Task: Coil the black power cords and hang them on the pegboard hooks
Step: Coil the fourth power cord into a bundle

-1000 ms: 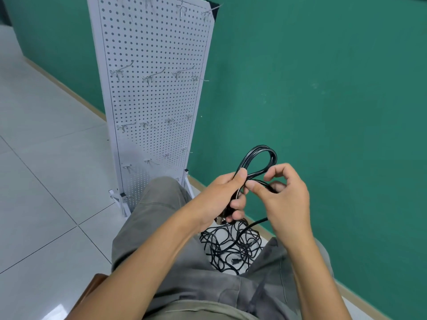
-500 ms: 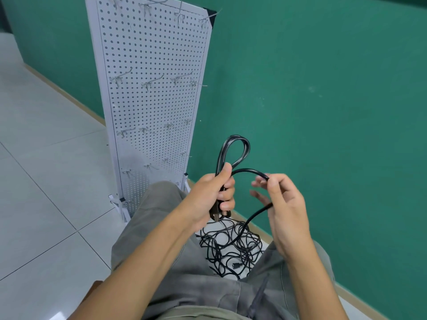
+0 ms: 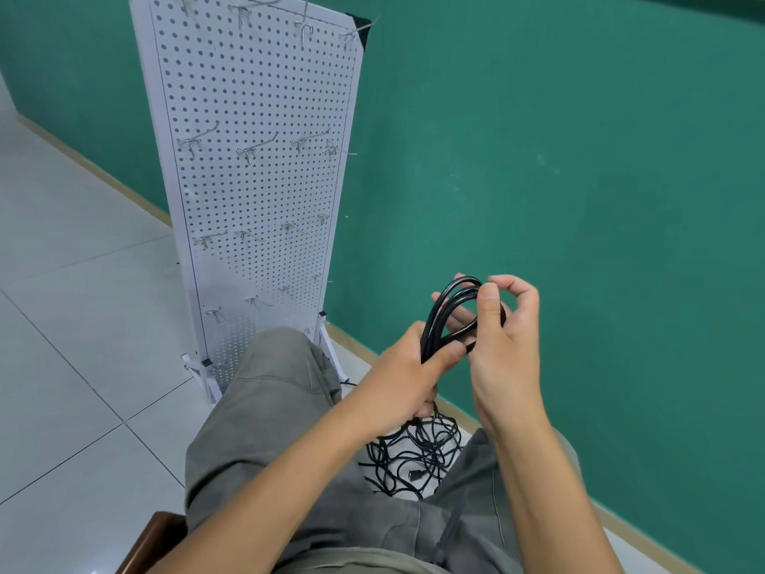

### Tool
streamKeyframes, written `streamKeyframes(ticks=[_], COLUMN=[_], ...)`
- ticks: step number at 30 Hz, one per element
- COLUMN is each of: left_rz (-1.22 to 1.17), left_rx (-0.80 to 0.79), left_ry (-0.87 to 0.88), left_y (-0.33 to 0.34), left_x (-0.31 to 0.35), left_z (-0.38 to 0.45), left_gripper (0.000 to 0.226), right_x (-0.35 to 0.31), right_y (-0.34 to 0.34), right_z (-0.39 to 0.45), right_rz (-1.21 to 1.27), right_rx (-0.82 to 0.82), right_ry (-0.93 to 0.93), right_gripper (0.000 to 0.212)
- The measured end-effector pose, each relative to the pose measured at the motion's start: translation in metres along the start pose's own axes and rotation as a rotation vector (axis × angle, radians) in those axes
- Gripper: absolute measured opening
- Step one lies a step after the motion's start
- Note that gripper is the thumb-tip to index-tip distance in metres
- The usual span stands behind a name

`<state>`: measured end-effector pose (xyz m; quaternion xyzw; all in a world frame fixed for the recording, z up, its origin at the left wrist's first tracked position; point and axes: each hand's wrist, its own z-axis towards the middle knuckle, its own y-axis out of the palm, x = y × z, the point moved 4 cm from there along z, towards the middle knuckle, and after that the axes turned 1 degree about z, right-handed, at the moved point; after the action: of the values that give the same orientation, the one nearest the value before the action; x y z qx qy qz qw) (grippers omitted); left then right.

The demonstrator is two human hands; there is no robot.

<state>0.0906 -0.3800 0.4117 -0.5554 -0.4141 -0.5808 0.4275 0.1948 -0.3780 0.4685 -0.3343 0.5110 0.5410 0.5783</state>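
Several loops now bundled in cord coil (image 3: 449,314), one more than half-second back; left hand (image 3: 407,377) clamped base, right hand (image 3: 503,325) fingers pinched top. Tangle (image 3: 414,457) remained on floor.

Bright, even, diffuse light fills the scene, with no hard shadows. A soft grey shadow lies on the lower pegboard (image 3: 232,321). The floor (image 3: 62,325) tiles carry a pale sheen, with a small bright glare patch at the bottom left edge. The wide lens bends straight lines: the pegboard leans and the wall (image 3: 579,159) skirting curves. Focus is sharp throughout; the cords (image 3: 414,457) and both forearms are crisp, with little motion blur.
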Motion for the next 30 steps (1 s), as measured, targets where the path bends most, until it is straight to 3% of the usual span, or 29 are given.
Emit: streamKeyframes(ticks=[1,4,7,12,15,21,24,26,30], left_rz=[0.056,0.082,0.138,0.421,0.452,0.136,-0.039,-0.196,-0.498], left_rx=[-0.010,-0.108,-0.193,-0.195,-0.133,-0.165,-0.215,-0.203,-0.124], left_ry=[0.029,0.008,-0.054,-0.064,0.025,0.100,0.082,0.061,0.013], left_y=[-0.001,0.000,0.002,-0.004,-0.006,-0.005,-0.001,0.002,-0.008], left_x=[0.001,-0.005,-0.011,-0.020,-0.023,-0.011,-0.012,-0.010,0.000], left_z=[0.000,0.000,-0.002,0.003,0.007,-0.002,-0.007,-0.008,-0.008], left_gripper=[0.006,0.038,0.036,0.044,0.060,0.041,0.049,0.056,0.046], right_x=[-0.001,-0.004,0.001,0.014,0.016,0.004,0.003,0.007,0.027], right_y=[0.000,0.002,0.000,-0.003,-0.003,0.000,-0.001,0.001,0.009], right_z=[-0.001,-0.001,0.002,0.001,0.002,0.007,0.011,0.012,0.004], right_rz=[0.008,-0.009,-0.046,-0.095,-0.066,-0.048,-0.065,-0.014,0.077], right_rx=[0.003,-0.006,-0.031,-0.060,-0.060,-0.167,-0.266,-0.302,-0.369], right_ry=[0.004,0.009,0.020,0.037,0.049,0.070,0.059,0.111,0.256], right_gripper=[0.005,0.012,0.017,0.019,0.020,0.024,0.029,0.040,0.076])
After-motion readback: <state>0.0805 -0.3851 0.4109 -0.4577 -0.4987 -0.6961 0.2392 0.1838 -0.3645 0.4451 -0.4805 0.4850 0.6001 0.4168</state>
